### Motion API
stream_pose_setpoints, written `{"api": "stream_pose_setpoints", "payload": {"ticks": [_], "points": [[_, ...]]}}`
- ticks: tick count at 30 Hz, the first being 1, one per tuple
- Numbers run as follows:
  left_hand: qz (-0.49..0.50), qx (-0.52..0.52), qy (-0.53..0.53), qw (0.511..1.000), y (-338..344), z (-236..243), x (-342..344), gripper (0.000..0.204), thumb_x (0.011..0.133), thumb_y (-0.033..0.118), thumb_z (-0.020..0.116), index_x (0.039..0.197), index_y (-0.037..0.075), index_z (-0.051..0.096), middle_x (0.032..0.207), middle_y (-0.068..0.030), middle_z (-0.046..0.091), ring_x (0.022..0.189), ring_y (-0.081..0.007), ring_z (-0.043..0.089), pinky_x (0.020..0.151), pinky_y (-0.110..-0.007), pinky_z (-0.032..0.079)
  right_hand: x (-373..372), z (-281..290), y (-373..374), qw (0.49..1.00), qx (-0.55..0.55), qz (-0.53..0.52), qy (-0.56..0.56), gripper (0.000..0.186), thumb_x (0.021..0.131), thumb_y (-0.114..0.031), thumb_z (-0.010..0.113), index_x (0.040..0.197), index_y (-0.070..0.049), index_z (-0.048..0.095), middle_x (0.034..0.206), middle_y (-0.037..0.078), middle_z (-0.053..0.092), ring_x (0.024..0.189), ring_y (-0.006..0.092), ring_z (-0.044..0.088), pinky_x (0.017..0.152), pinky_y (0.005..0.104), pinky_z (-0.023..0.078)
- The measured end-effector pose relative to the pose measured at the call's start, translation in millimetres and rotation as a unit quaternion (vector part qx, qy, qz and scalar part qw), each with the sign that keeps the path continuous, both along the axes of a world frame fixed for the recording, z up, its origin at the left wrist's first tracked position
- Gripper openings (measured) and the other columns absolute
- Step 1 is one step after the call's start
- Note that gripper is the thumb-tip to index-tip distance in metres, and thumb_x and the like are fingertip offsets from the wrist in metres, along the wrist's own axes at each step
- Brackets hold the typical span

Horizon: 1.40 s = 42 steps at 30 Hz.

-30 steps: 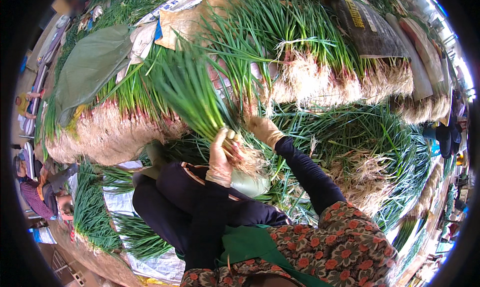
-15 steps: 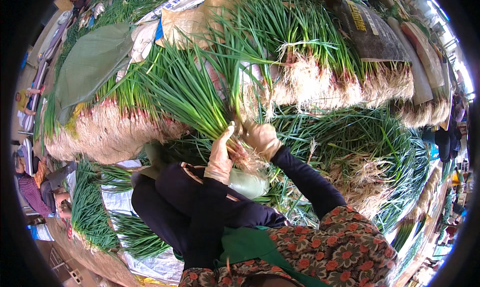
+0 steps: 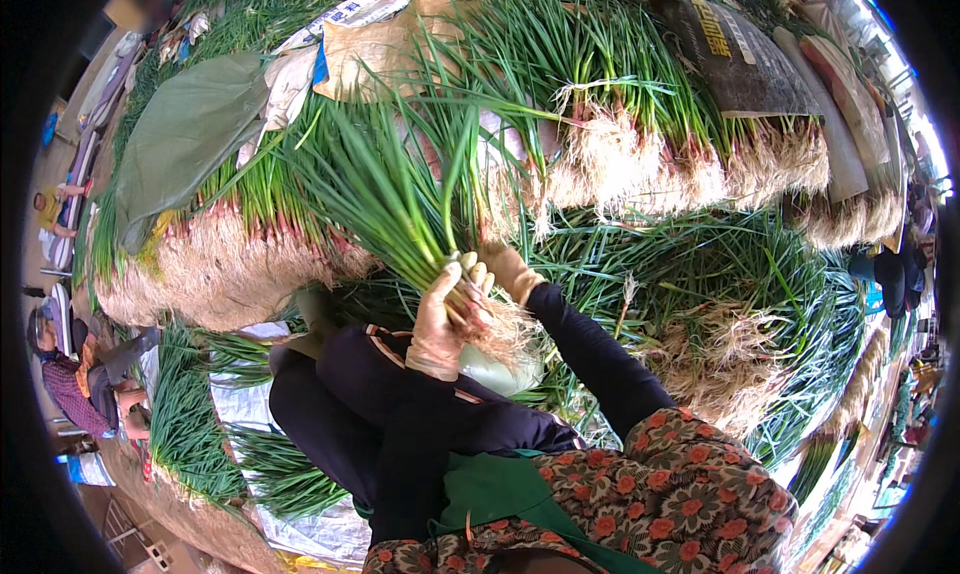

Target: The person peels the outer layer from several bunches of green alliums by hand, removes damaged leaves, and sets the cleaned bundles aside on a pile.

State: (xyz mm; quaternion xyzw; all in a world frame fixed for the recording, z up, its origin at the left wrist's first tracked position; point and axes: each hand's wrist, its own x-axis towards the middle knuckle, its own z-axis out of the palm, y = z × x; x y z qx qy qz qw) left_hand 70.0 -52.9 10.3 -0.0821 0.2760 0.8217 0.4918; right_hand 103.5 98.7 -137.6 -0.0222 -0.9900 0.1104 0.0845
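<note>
- Sleeves [image 3: 690, 464] in a floral print and a green apron [image 3: 500, 494] frame the foreground, above dark trousers [image 3: 330, 399] bent at the knee.
- Left hand [image 3: 436, 324] clamps a bunch [image 3: 408, 229] of scallions just above its roots, fingers wrapped around the stems.
- Right hand [image 3: 510, 272] sits just beyond the left, close against the bunch; its fingertips are hidden, so whether they are apart or together cannot be told.
- The bunch is held in front of the knees, its long axis running on a slant: pale roots point to the lower right, back toward the person, while green leaves fan to the upper left, away.
- White sheeting [image 3: 240, 404] covers part of the brown ground [image 3: 190, 519] at left, with loose greens [image 3: 285, 474] lying across it.
- At right, a low heap [image 3: 700, 244] of leaves spreads beside a tangle of roots [image 3: 725, 344].
- Beyond the hands, a long row [image 3: 220, 264] of scallions curves across the view, roots facing the person, leaves pointing away.
- Over the row lie a green cloth [image 3: 185, 134], a tan sack [image 3: 385, 44] and a dark sack [image 3: 735, 54].
- Farther left, a co-worker [image 3: 75, 394] in a checked top bends near more greens; another person [image 3: 47, 209], in yellow, appears beyond.
- Bright light edges the room's far right.
</note>
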Motion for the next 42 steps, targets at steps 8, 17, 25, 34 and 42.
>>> {"api": "stream_pose_setpoints", "payload": {"ticks": [8, 17, 25, 34, 42], "points": [[0.020, 0.108, -0.026, 0.994, -27, 3, -32, 0.039, 0.090, 0.020, 0.045, 0.124, 0.000, 0.041, 0.080, -0.0022, 0.052, 0.066, -0.0130, 0.050, 0.068, -0.030, 0.043, 15, 15, 0, 0.923, -0.348, -0.165, 0.008, 0.025, 0.082, -0.026, 0.051, 0.095, -0.007, 0.060, 0.089, 0.016, 0.061, 0.084, 0.0314, 0.059, 0.072, 0.0351, 0.047], [-0.076, -0.124, 0.032, 0.989, -6, 0, -19, 0.029, 0.086, 0.025, 0.053, 0.105, 0.003, 0.053, 0.071, -0.0091, 0.057, 0.053, -0.0211, 0.058, 0.047, -0.031, 0.050, 14, 116, -8, 0.969, -0.133, -0.208, 0.026, 0.040, 0.081, -0.032, 0.055, 0.113, -0.007, 0.053, 0.075, 0.014, 0.062, 0.057, 0.0287, 0.059, 0.049, 0.0375, 0.047], [-0.035, -0.191, 0.005, 0.981, -5, -9, -20, 0.019, 0.083, 0.023, 0.056, 0.089, 0.004, 0.054, 0.076, -0.0116, 0.059, 0.062, -0.0223, 0.059, 0.057, -0.034, 0.051, 12, 117, 3, 0.967, -0.253, -0.013, -0.025, 0.020, 0.080, -0.017, 0.054, 0.096, -0.006, 0.060, 0.084, 0.014, 0.064, 0.075, 0.0257, 0.063, 0.064, 0.0359, 0.049], [-0.022, 0.047, -0.041, 0.998, -9, -10, -24, 0.019, 0.089, 0.022, 0.048, 0.085, 0.004, 0.047, 0.082, -0.0071, 0.050, 0.076, -0.0190, 0.051, 0.079, -0.035, 0.045, -57, 77, 17, 0.905, -0.231, -0.329, -0.137, 0.045, 0.076, -0.038, 0.060, 0.107, -0.005, 0.054, 0.092, 0.017, 0.062, 0.089, 0.0313, 0.059, 0.075, 0.0394, 0.046], [-0.066, 0.140, -0.048, 0.987, -18, -21, -37, 0.031, 0.089, 0.022, 0.047, 0.112, 0.001, 0.051, 0.100, -0.0083, 0.059, 0.085, -0.0212, 0.056, 0.081, -0.040, 0.046, 6, 77, 37, 0.708, -0.648, -0.267, 0.087, 0.035, 0.087, -0.029, 0.056, 0.111, -0.003, 0.051, 0.075, -0.003, 0.049, 0.060, 0.0070, 0.042, 0.053, 0.0225, 0.036]]}}
